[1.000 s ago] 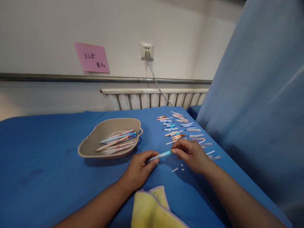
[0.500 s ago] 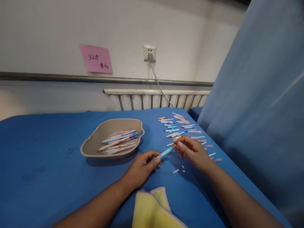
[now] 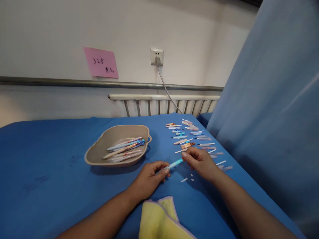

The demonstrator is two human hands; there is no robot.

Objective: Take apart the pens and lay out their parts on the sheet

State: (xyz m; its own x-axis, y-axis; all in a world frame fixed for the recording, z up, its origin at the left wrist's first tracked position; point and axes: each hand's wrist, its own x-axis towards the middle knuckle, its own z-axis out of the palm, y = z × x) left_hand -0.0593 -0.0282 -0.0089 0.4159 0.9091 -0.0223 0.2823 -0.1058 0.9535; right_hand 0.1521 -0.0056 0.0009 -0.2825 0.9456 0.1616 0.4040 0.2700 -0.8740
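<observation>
A light blue pen (image 3: 175,163) slants up to the right between my two hands, above the blue cloth. My left hand (image 3: 152,174) is closed round its lower end. With thumb and fingers pinched together, my right hand (image 3: 198,161) grips the brown top end of the same pen. Beyond my right hand lie rows of pen parts (image 3: 179,137), barrels and thin white refills among them. Below the pen are small white bits (image 3: 184,180) on the cloth. Left of my hands, a beige basin (image 3: 96,149) holds several assembled pens (image 3: 124,151).
A folded yellow cloth (image 3: 157,219) lies at the near edge. Behind the blue-covered surface (image 3: 54,186) stand a white railing (image 3: 164,97) and a wall socket (image 3: 157,57) with a plugged-in cord. A blue curtain (image 3: 271,99) hangs along the right side.
My right hand has come slightly down and left, closing over more of the pen's brown end. The pen now tilts less steeply, while my left hand keeps its hold.
</observation>
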